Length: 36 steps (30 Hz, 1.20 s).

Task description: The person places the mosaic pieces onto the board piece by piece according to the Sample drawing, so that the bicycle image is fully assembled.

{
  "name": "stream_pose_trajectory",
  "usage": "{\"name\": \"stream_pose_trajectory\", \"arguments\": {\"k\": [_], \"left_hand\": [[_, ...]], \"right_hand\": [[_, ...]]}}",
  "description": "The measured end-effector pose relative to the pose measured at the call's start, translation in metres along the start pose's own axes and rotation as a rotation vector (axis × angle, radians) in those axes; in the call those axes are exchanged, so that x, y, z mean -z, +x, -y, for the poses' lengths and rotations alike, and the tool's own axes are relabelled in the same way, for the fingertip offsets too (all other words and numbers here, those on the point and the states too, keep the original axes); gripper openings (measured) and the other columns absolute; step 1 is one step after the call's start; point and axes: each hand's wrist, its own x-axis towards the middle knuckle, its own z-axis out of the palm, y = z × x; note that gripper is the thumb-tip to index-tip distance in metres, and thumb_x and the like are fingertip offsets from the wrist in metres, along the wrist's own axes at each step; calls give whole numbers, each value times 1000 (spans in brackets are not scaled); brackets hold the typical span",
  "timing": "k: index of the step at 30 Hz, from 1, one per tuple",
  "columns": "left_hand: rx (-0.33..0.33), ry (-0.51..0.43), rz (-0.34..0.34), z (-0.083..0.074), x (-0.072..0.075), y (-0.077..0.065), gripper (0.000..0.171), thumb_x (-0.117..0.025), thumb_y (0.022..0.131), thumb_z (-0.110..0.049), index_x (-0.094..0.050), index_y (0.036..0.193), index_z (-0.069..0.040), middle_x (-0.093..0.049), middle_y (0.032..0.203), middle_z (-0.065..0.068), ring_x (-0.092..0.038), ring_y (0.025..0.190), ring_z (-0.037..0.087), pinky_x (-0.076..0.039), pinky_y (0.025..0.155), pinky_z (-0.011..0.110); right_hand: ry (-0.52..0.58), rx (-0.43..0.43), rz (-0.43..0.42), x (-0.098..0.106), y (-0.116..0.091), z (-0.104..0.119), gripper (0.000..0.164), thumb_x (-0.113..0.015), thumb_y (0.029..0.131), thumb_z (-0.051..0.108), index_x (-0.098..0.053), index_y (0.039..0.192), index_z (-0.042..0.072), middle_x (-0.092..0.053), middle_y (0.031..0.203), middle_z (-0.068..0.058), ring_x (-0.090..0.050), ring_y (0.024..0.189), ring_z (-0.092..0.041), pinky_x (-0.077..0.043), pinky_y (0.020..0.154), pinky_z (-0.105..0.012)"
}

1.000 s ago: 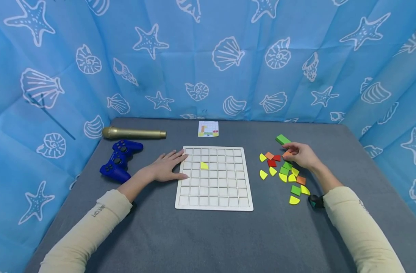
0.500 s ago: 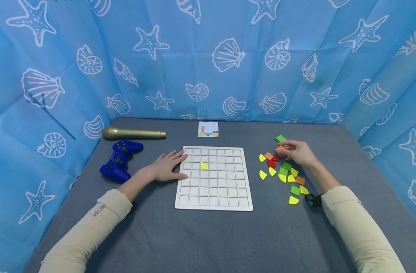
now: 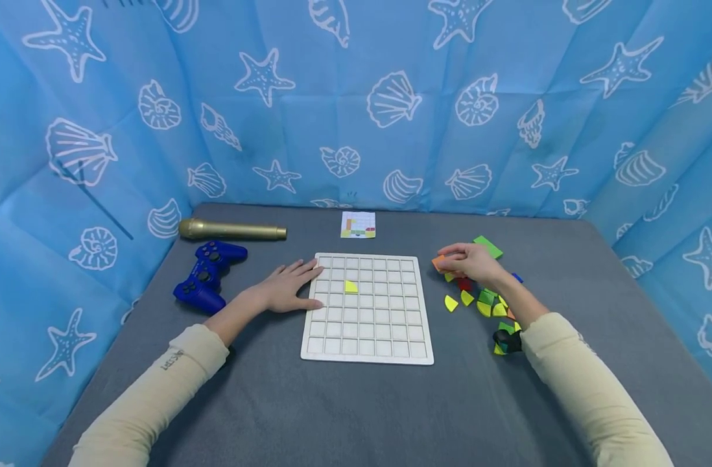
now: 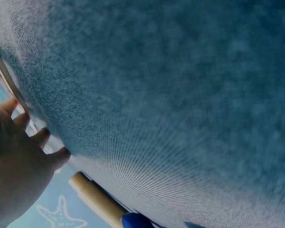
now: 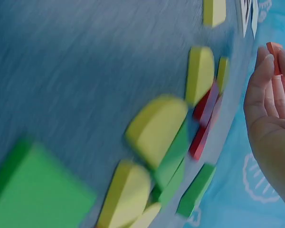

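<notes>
My right hand (image 3: 473, 263) pinches an orange square tile (image 3: 438, 263) between thumb and fingers, between the loose tiles and the white grid board (image 3: 364, 359). In the right wrist view the orange tile (image 5: 275, 57) shows at the fingertips, raised above the pile. My left hand (image 3: 286, 287) lies with fingers spread on the board's left edge. One yellow quarter-circle tile (image 3: 351, 287) sits in a cell of the board's upper part. Beneath my right hand and wrist lie several yellow quarter-circle tiles (image 3: 451, 303), green tiles (image 3: 487, 247) and a red tile (image 3: 464, 284), partly hidden.
A small card with a coloured pattern (image 3: 358, 225) lies behind the board. At the left are a gold microphone (image 3: 233, 230) and a blue game controller (image 3: 207, 277). A blue curtain (image 3: 344, 97) with shells surrounds the grey table (image 3: 356, 415).
My right hand has moved left with the orange tile, from the far side of the pile toward the board. My left hand has stayed on the board's edge.
</notes>
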Motion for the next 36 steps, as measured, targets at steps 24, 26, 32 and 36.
{"name": "stream_pose_trajectory", "arguments": {"k": [24,26,32,36], "left_hand": [[5,-6,-20,0,0,-2,86,-51,90,-62,-16,155,-17,-7,159,7,-5,143,35,-7,108,60],[4,-5,-20,1,-1,-3,86,-51,90,-62,-16,155,-16,-7,159,8,-5,143,35,-7,108,60],[18,14,-15,2,-2,-1,86,-49,89,-64,-15,155,-20,-6,159,5,-4,143,32,-6,109,58],[17,18,-16,3,-3,1,87,-49,89,-65,-15,155,-20,-6,159,4,-4,143,32,-6,110,58]], "right_hand": [[1,107,153,-79,37,38,33,-63,93,10,-61,123,-5,-69,94,-13,-66,81,-23,-54,70,-34],[-7,111,169,-86,39,43,32,-63,93,9,-62,123,-4,-69,94,-12,-66,83,-23,-54,72,-35],[7,123,234,-101,48,51,33,-63,93,7,-61,124,-4,-68,91,-13,-67,83,-25,-55,73,-36],[-19,125,241,-109,50,57,30,-63,93,7,-62,121,-3,-68,92,-13,-67,82,-24,-55,70,-36]]}}
